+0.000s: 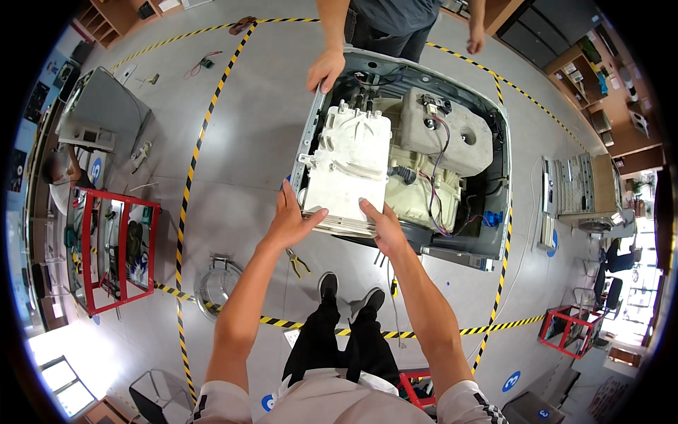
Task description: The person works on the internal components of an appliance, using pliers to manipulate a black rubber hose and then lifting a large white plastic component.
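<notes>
A washing machine (503,212) stands before me with its top off and its inside bare. At its left front sits a white plastic detergent drawer housing (346,191). My left hand (288,219) grips the housing's front left corner, thumb over the edge and fingers along the side. At the front right corner, my right hand (383,227) pinches the same housing, thumb on top, the other fingertips partly hidden. To its right lie a grey concrete counterweight (448,134), the cream tub (409,201) and loose wires (432,201). Another person's hand (326,71) rests on the machine's far left rim.
Yellow-handled pliers (298,264) and a screwdriver (394,287) lie on the floor near my feet. A round door ring (217,286) is at the left, beyond it a red tool cart (120,251). Striped tape (189,169) marks the floor. The other person (402,21) stands across the machine.
</notes>
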The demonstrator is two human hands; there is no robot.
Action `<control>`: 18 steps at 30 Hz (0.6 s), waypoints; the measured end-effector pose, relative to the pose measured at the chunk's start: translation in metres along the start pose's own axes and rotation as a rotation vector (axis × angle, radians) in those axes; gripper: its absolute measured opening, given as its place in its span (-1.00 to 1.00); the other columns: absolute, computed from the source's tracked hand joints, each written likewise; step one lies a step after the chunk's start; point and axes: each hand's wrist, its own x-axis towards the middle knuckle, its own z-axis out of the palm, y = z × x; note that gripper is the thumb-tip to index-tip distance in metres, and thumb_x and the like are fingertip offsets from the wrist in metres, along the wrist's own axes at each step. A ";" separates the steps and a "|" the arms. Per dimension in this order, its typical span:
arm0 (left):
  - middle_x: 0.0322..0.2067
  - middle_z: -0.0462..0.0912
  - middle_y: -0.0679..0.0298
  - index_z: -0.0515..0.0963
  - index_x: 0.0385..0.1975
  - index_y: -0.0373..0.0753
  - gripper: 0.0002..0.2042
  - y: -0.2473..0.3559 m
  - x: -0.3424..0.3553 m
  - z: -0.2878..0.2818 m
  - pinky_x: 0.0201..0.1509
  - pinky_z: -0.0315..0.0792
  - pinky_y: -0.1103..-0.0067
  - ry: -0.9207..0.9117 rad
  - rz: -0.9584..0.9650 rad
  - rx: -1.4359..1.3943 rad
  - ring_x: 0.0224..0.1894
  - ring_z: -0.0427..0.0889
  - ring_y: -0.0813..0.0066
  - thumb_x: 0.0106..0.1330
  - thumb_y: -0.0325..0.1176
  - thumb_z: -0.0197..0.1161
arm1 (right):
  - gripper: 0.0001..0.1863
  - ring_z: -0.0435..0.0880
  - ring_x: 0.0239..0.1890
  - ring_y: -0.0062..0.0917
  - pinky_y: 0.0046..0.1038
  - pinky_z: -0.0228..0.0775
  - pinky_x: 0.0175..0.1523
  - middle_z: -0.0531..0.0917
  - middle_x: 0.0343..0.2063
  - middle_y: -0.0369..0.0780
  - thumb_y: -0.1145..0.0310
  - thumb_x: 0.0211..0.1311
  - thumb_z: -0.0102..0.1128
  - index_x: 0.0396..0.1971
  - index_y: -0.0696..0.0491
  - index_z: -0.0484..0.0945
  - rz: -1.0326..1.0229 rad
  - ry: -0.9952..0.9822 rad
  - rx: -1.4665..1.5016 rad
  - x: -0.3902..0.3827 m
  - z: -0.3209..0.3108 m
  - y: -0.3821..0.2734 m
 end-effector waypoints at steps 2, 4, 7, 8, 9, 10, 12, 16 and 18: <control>0.36 -0.19 -0.30 -0.42 0.34 -0.58 0.22 -0.001 -0.001 0.000 0.46 -0.03 0.29 -0.002 -0.006 0.009 0.44 -0.13 -0.18 0.13 0.27 0.24 | -0.39 0.47 0.15 -0.41 -0.41 0.31 0.20 0.51 0.12 -0.12 0.27 0.28 0.26 0.23 0.23 0.30 -0.007 0.007 -0.004 -0.003 0.002 0.000; 0.36 -0.19 -0.30 -0.42 0.34 -0.59 0.22 -0.001 0.000 0.000 0.46 -0.03 0.29 -0.010 0.000 0.013 0.43 -0.13 -0.18 0.13 0.27 0.25 | -0.40 0.47 0.14 -0.42 -0.42 0.30 0.21 0.51 0.12 -0.12 0.27 0.28 0.26 0.23 0.23 0.30 -0.031 -0.011 0.005 -0.001 0.000 0.004; 0.36 -0.19 -0.30 -0.43 0.33 -0.59 0.22 0.001 -0.001 -0.001 0.46 -0.04 0.28 -0.025 0.002 0.007 0.44 -0.14 -0.18 0.13 0.25 0.26 | -0.40 0.47 0.13 -0.44 -0.44 0.28 0.22 0.51 0.11 -0.12 0.28 0.29 0.26 0.22 0.24 0.29 -0.063 -0.021 0.005 0.000 -0.003 0.008; 0.36 -0.19 -0.30 -0.43 0.33 -0.59 0.22 0.002 -0.001 -0.002 0.46 -0.05 0.28 -0.028 0.001 0.003 0.44 -0.15 -0.18 0.13 0.24 0.26 | -0.40 0.47 0.13 -0.45 -0.44 0.28 0.22 0.51 0.11 -0.12 0.28 0.29 0.26 0.22 0.25 0.29 -0.074 -0.025 0.002 0.000 -0.002 0.008; 0.36 -0.20 -0.31 -0.43 0.33 -0.59 0.21 0.000 -0.001 -0.002 0.47 -0.07 0.29 -0.029 0.009 0.003 0.44 -0.16 -0.18 0.13 0.23 0.26 | -0.40 0.47 0.13 -0.46 -0.45 0.27 0.22 0.51 0.11 -0.12 0.28 0.29 0.26 0.22 0.25 0.29 -0.076 -0.026 0.003 0.000 -0.002 0.009; 0.35 -0.20 -0.32 -0.43 0.33 -0.59 0.21 -0.001 0.000 -0.002 0.47 -0.09 0.29 -0.029 0.018 0.002 0.44 -0.16 -0.19 0.14 0.22 0.27 | -0.40 0.47 0.13 -0.46 -0.45 0.27 0.22 0.52 0.11 -0.12 0.29 0.29 0.26 0.22 0.25 0.29 -0.079 -0.029 0.003 0.001 -0.002 0.011; 0.34 -0.20 -0.34 -0.43 0.33 -0.59 0.20 -0.003 0.000 -0.002 0.48 -0.10 0.30 -0.036 0.023 0.003 0.43 -0.16 -0.19 0.15 0.20 0.28 | -0.40 0.47 0.13 -0.47 -0.46 0.27 0.23 0.52 0.10 -0.13 0.29 0.29 0.26 0.22 0.25 0.29 -0.086 -0.029 0.004 0.001 -0.003 0.014; 0.34 -0.19 -0.34 -0.43 0.34 -0.58 0.19 -0.001 0.001 -0.004 0.46 -0.06 0.30 -0.056 0.020 0.018 0.43 -0.14 -0.20 0.14 0.17 0.29 | -0.39 0.46 0.12 -0.47 -0.46 0.26 0.22 0.52 0.10 -0.13 0.27 0.29 0.26 0.22 0.25 0.29 -0.092 -0.018 -0.005 0.002 -0.005 0.019; 0.34 -0.19 -0.34 -0.42 0.34 -0.58 0.18 -0.002 0.000 -0.005 0.46 -0.06 0.27 -0.050 0.023 0.018 0.43 -0.14 -0.21 0.15 0.17 0.29 | -0.39 0.47 0.12 -0.47 -0.45 0.26 0.23 0.52 0.10 -0.13 0.27 0.29 0.26 0.22 0.25 0.29 -0.088 -0.022 -0.002 0.003 -0.004 0.021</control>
